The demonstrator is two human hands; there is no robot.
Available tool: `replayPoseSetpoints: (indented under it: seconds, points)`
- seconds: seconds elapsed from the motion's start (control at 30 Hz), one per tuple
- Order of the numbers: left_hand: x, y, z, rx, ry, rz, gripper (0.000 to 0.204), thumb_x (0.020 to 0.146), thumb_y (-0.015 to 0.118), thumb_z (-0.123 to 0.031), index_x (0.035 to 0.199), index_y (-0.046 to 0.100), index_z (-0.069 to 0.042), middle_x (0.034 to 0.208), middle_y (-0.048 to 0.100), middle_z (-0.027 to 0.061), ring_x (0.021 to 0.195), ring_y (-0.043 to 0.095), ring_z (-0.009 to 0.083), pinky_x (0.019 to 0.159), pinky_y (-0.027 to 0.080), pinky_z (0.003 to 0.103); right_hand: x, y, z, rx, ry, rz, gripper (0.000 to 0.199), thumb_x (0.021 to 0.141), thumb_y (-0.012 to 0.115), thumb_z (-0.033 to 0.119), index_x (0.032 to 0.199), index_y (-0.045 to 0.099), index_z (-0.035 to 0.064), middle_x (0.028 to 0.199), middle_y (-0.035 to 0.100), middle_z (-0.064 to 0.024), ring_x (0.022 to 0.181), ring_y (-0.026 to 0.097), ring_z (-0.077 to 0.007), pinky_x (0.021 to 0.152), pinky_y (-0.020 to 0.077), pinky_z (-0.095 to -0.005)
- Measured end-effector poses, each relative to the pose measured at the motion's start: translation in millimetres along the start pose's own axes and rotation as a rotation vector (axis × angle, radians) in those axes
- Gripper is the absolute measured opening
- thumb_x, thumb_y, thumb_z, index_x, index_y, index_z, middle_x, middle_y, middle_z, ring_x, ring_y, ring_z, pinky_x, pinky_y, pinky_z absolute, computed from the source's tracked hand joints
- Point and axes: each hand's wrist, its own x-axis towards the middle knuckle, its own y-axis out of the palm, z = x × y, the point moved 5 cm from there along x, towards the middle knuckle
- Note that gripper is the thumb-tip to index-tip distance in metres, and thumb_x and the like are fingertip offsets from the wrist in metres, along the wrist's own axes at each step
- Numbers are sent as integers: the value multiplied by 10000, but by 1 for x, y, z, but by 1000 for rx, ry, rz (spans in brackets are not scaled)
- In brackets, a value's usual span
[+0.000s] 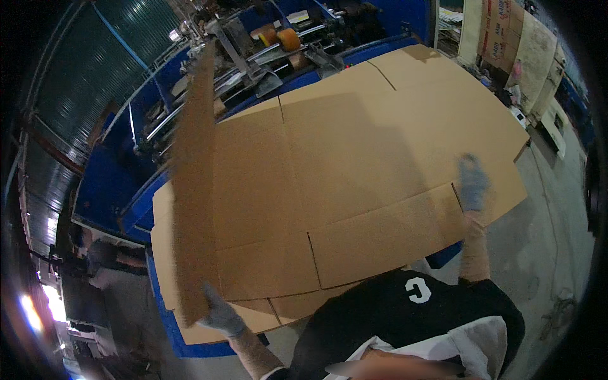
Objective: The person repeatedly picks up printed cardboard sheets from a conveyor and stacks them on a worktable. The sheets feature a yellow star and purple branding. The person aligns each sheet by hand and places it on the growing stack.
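A large scored cardboard sheet (354, 158) lies across the blue machine's bed in front of me, with slots cut along its edges. At its left side a long cardboard panel (193, 190) stands raised, nearly edge-on to me. My left hand (223, 316), in a grey glove, pinches the near lower end of that panel, thumb on its right face; the other fingers are mostly hidden. My right hand (472, 180), also gloved, is over the right part of the sheet near a slot. Motion smears its fingers, and whether it touches the sheet cannot be told.
Beyond the sheet is a blue machine (114, 190) with metal shafts (253, 63) and orange rollers (288, 39). Printed cardboard (500, 31) leans at the far right above the concrete floor (538, 240). Someone's dark-clothed legs (111, 256) show at the left.
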Motion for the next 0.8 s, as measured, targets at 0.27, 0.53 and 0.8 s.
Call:
replayPoseSetpoints:
  seconds: [0.27,0.53,0.8]
  points:
    - [55,-17,22,147,270,-135,194,835,708,-136,910,711,44,888,718,137,704,670,201,629,527,320,-107,7,-208,1835,1202,-303,440,970,480,247,1312,460,-28,1320,526,-141,1177,531,-257,990,432,-366]
    - [23,-12,33,207,477,232,216,830,644,-80,1033,678,-14,1032,683,149,941,654,312,837,515,423,-14,-77,-33,934,358,-425,416,923,525,158,1283,495,-48,1304,533,-156,1145,547,-241,954,470,-352]
    - [-87,81,-28,9,698,930,406,756,546,-18,1159,595,-25,1289,553,147,1230,505,317,1080,347,476,26,-80,123,631,-325,181,563,757,514,12,1299,546,162,1301,566,-70,1112,575,-257,975,458,-372]
